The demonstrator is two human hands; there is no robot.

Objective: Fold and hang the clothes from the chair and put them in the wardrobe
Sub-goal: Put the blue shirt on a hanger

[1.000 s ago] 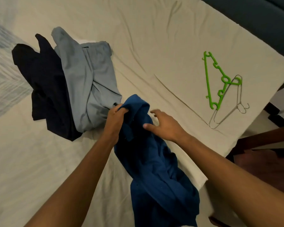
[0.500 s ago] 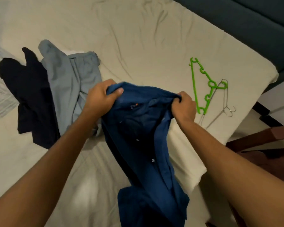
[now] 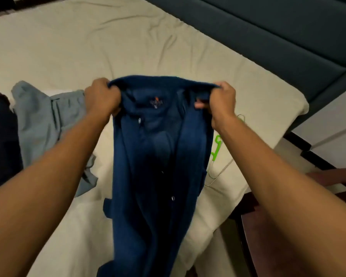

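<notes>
A dark blue button shirt [image 3: 158,156] hangs in the air above the bed, stretched by its shoulders with the inner collar label facing me. My left hand [image 3: 101,96] grips the left shoulder and my right hand [image 3: 221,102] grips the right shoulder. Its lower part trails down toward the bottom of the view. A green plastic hanger [image 3: 216,148] and a thin wire hanger [image 3: 220,172] lie on the bed to the right, mostly hidden behind the shirt and my right arm.
Grey-blue trousers [image 3: 40,124] and a black garment [image 3: 0,140] lie on the cream bed sheet [image 3: 108,47] to the left. A dark teal headboard [image 3: 268,33] runs along the far right. A dark wooden chair [image 3: 252,226] stands at the bed's right edge.
Both hands have lifted the blue shirt off the bed and pulled its shoulders apart, so it now hangs spread open. The view has tilted up and rightward.
</notes>
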